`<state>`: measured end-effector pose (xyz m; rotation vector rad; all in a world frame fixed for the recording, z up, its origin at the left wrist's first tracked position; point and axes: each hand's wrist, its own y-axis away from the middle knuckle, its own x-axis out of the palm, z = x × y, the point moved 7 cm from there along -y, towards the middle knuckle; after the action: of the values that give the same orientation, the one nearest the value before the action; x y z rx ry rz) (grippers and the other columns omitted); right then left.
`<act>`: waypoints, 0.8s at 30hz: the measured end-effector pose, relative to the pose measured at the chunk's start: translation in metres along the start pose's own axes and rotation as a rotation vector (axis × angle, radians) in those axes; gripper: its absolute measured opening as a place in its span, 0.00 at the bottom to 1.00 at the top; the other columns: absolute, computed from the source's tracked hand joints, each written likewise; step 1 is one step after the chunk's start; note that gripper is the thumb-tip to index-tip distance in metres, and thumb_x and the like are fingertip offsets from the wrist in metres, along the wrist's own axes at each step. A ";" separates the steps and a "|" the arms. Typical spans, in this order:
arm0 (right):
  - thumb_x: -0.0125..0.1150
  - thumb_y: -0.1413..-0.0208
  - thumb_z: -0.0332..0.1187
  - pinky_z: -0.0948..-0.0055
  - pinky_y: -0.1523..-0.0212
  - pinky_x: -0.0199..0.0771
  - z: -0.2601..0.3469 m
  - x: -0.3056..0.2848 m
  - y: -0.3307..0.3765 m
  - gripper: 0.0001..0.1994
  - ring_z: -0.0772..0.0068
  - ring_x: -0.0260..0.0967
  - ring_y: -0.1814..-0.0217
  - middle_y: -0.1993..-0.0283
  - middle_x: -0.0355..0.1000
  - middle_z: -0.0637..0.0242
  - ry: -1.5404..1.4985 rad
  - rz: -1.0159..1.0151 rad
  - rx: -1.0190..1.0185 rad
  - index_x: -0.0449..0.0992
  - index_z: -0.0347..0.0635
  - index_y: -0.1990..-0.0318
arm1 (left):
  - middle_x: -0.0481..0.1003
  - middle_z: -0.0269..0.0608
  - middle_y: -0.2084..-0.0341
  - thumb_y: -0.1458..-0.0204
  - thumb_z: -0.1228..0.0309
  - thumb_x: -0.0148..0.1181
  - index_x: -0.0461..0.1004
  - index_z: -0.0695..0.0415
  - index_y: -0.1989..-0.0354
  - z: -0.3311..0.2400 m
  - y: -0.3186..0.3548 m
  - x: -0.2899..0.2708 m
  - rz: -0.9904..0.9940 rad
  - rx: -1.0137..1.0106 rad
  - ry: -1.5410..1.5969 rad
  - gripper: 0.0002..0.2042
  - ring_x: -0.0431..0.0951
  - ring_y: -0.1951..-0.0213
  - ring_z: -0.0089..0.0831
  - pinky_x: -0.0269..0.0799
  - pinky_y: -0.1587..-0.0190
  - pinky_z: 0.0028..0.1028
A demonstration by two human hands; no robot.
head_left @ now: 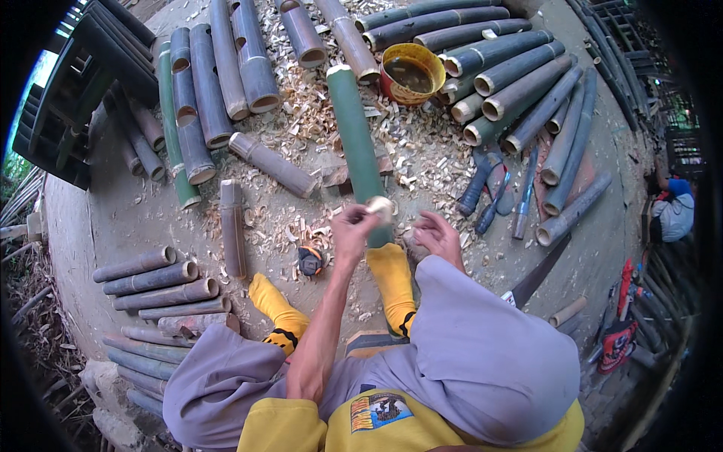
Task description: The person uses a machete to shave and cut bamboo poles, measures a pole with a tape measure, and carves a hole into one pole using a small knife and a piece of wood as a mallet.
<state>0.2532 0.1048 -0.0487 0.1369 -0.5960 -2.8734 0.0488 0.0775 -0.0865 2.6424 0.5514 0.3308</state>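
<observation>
Head view: I note a long green bamboo culm section lying on the concrete floor, running from the far middle of the scene back to the near end between the person's yellow-socked feet. Left hand sits at that near cut end, fingers curled together around a small pale round piece pressed at the end face; what the piece is I cannot tell. Right hand rests just right of the culm's near end, fingers loosely apart and bent, seemingly holding nothing, though the fingertips are partly hidden.

My read on handling: the culm looks stiff and hollow, moderate in weight for its length, with a smooth waxy skin likely to slip and roll. Best hold would be around the barrel near an end or node; cut rims may be splintery.

Around it: pale wood chips scattered thickly; grey-brown cut bamboo tubes far left and more tubes far right; a red-and-yellow bucket just right of the culm's far end; blue-handled tools to the right; a small orange-and-black tape measure near left.
</observation>
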 end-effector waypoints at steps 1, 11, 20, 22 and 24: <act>0.62 0.47 0.34 0.76 0.58 0.71 0.006 0.013 -0.013 0.17 0.78 0.70 0.59 0.61 0.73 0.65 -0.009 0.101 0.018 0.74 0.33 0.53 | 0.75 0.30 0.79 0.53 0.73 0.66 0.77 0.60 0.71 0.002 0.003 0.018 0.139 0.021 -0.011 0.05 0.68 0.80 0.17 0.63 0.75 0.16; 0.57 0.43 0.35 0.69 0.53 0.72 0.142 -0.104 -0.130 0.15 0.68 0.70 0.53 0.55 0.72 0.58 0.244 0.099 0.141 0.72 0.38 0.52 | 0.74 0.34 0.77 0.55 0.65 0.67 0.77 0.63 0.62 0.003 0.017 0.033 0.214 0.036 -0.431 0.15 0.71 0.74 0.19 0.67 0.69 0.21; 0.60 0.46 0.33 0.76 0.71 0.73 0.145 -0.150 -0.169 0.27 0.74 0.70 0.66 0.58 0.71 0.63 0.155 -0.346 -0.120 0.59 0.48 0.39 | 0.76 0.37 0.78 0.55 0.72 0.62 0.76 0.64 0.62 -0.003 -0.011 -0.020 -0.078 0.024 -0.426 0.12 0.75 0.74 0.23 0.72 0.67 0.25; 0.60 0.48 0.28 0.77 0.72 0.73 0.077 -0.113 -0.145 0.24 0.75 0.70 0.70 0.64 0.70 0.64 0.147 -0.245 -0.006 0.64 0.41 0.43 | 0.76 0.40 0.74 0.55 0.72 0.62 0.76 0.63 0.61 -0.008 -0.020 -0.039 -0.133 0.094 -0.496 0.12 0.76 0.70 0.28 0.73 0.64 0.28; 0.59 0.49 0.27 0.80 0.76 0.70 0.023 -0.101 -0.117 0.19 0.79 0.68 0.74 0.69 0.71 0.67 0.128 -0.272 0.001 0.69 0.35 0.49 | 0.76 0.44 0.69 0.55 0.73 0.62 0.76 0.62 0.59 -0.007 -0.032 -0.057 -0.179 0.178 -0.604 0.14 0.77 0.65 0.33 0.73 0.60 0.31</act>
<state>0.3274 0.2404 -0.0695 0.4305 -0.5948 -3.0918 -0.0146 0.0828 -0.1024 2.6373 0.6192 -0.5781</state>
